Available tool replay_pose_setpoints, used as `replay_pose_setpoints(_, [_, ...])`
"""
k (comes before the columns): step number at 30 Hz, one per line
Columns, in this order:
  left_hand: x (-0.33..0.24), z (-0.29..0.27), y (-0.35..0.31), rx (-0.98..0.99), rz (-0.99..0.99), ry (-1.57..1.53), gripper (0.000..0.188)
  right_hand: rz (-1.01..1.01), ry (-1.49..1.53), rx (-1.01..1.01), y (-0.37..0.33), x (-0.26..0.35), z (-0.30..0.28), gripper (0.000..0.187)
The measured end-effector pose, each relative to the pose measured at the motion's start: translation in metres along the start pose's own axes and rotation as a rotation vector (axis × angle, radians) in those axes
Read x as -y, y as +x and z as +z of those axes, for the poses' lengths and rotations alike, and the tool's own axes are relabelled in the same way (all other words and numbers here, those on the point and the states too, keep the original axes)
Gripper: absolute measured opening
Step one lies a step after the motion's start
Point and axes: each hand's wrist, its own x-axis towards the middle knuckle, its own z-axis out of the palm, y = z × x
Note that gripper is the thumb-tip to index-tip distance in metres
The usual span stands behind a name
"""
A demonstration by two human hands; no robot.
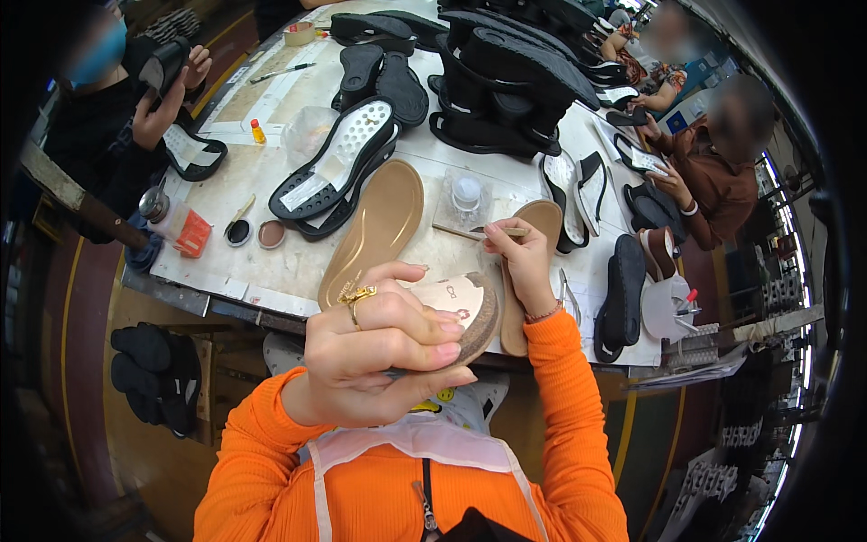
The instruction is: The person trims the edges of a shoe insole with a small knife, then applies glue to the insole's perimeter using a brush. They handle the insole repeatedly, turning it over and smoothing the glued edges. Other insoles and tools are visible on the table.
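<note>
In front of my chest, my left hand is closed round a cork-edged insole with a pale, marked top face; the fingers cover much of it. My right hand pinches a thin wooden stick, its dark end pointing left. That end is close to a small clear container with a white round top, which stands on a square plate. One tan insole lies on the table left of the container. Another tan insole extends beneath my right hand.
Black soles are stacked at the back. A black-and-white sole rests at centre left. Near the left edge stand a red-labelled bottle and two small round pots. A white tub is at right. Co-workers handle soles on both sides.
</note>
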Motion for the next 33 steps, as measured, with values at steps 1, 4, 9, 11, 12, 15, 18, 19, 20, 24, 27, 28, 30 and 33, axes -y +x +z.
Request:
replay_pose_setpoints(1, [0.0, 0.0, 0.0, 0.004, -0.002, -0.005, 0.026, -0.009, -0.006, 0.004, 0.0, 0.0, 0.0, 0.015])
replay_pose_setpoints(4, [-0.001, -0.001, 0.0, 0.013, -0.007, -0.016, 0.026, -0.003, -0.012, -0.001, 0.0, 0.0, 0.0, 0.015])
replay_pose_setpoints(9, [-0.001, 0.0, 0.001, 0.024, -0.008, -0.01, 0.026, -0.008, -0.018, -0.003, 0.0, 0.0, 0.001, 0.015])
replay_pose_setpoints(11, [-0.001, 0.0, 0.001, 0.021, 0.001, -0.003, 0.026, -0.008, -0.014, -0.005, -0.001, 0.001, 0.001, 0.015])
replay_pose_setpoints(12, [-0.001, 0.0, 0.002, 0.02, 0.005, 0.0, 0.026, -0.011, -0.012, -0.004, -0.001, 0.001, 0.002, 0.015])
replay_pose_setpoints(15, [0.0, 0.001, 0.003, 0.028, 0.009, 0.012, 0.025, -0.016, -0.009, -0.004, -0.001, 0.001, 0.002, 0.015])
replay_pose_setpoints(18, [0.001, 0.003, 0.004, 0.028, 0.017, 0.019, 0.025, -0.02, -0.003, 0.0, -0.001, 0.001, 0.001, 0.016])
replay_pose_setpoints(19, [0.001, 0.003, 0.004, 0.027, 0.018, 0.023, 0.025, -0.022, 0.002, 0.004, -0.001, 0.001, 0.001, 0.016])
replay_pose_setpoints(20, [0.002, 0.004, 0.004, 0.026, 0.018, 0.028, 0.025, -0.023, 0.003, 0.004, -0.001, 0.0, 0.001, 0.016])
replay_pose_setpoints(24, [0.004, 0.007, 0.007, 0.018, 0.026, 0.031, 0.025, -0.028, 0.009, 0.006, -0.002, 0.0, 0.001, 0.016])
replay_pose_setpoints(27, [0.005, 0.009, 0.009, 0.021, 0.032, 0.042, 0.024, -0.03, 0.018, 0.003, -0.001, -0.001, 0.001, 0.015])
replay_pose_setpoints(28, [0.006, 0.01, 0.01, 0.022, 0.032, 0.041, 0.024, -0.03, 0.021, 0.003, -0.001, -0.001, 0.001, 0.015])
replay_pose_setpoints(30, [0.006, 0.011, 0.011, 0.021, 0.034, 0.041, 0.024, -0.027, 0.006, 0.001, -0.001, -0.002, 0.001, 0.015])
replay_pose_setpoints(33, [0.006, 0.012, 0.013, 0.024, 0.034, 0.023, 0.024, -0.023, 0.007, 0.003, 0.0, -0.002, 0.001, 0.015])
